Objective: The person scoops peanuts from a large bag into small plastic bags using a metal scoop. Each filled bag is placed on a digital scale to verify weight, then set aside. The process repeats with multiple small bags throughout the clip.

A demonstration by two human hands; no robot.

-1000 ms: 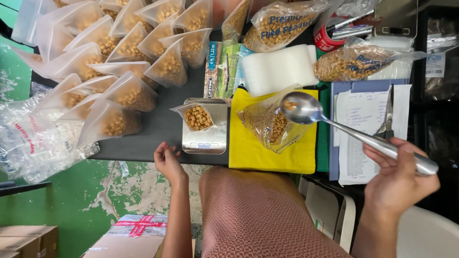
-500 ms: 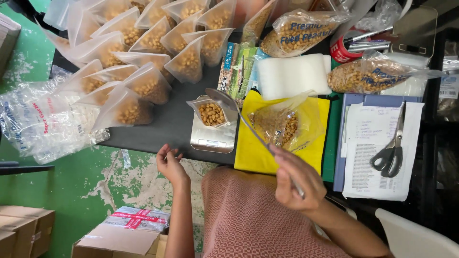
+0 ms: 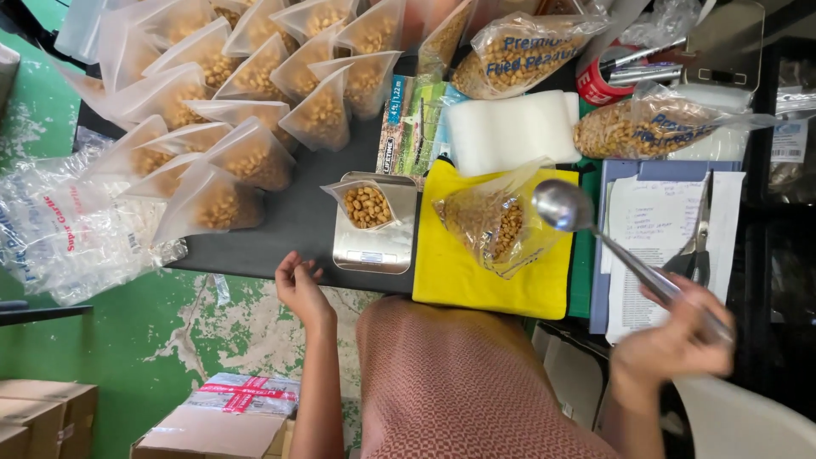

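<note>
Head view, looking down at the bench (image 3: 289,225). Your right hand (image 3: 671,340) has its fingers wrapped around the handle of a long metal spoon (image 3: 595,234), whose bowl hangs over the right edge of an open clear bag of fried peanuts (image 3: 497,225); the hand is blurred, and the bowl appears empty. That bag lies on a yellow cloth (image 3: 484,285). Your left hand (image 3: 297,285) rests at the near bench edge with fingers loosely curled and holding nothing, just left of a small digital scale (image 3: 374,242). On the scale's pan stands a small pouch of peanuts (image 3: 367,206), open at the top. Filled pouches (image 3: 255,102) are stacked at the far left; empty plastic bags (image 3: 68,229) lie beside them. Scissors (image 3: 699,246) lie on a sheet of paper (image 3: 650,225) to the right.

Risks, as judged: the small pouch is light and unsupported, so a nudge from the spoon or your left hand could tip it and scatter peanuts across the scale. The open bag's mouth is slack; a careless scoop could drag it off the cloth. Held far back, the spoon may wobble and shed its load.
</note>
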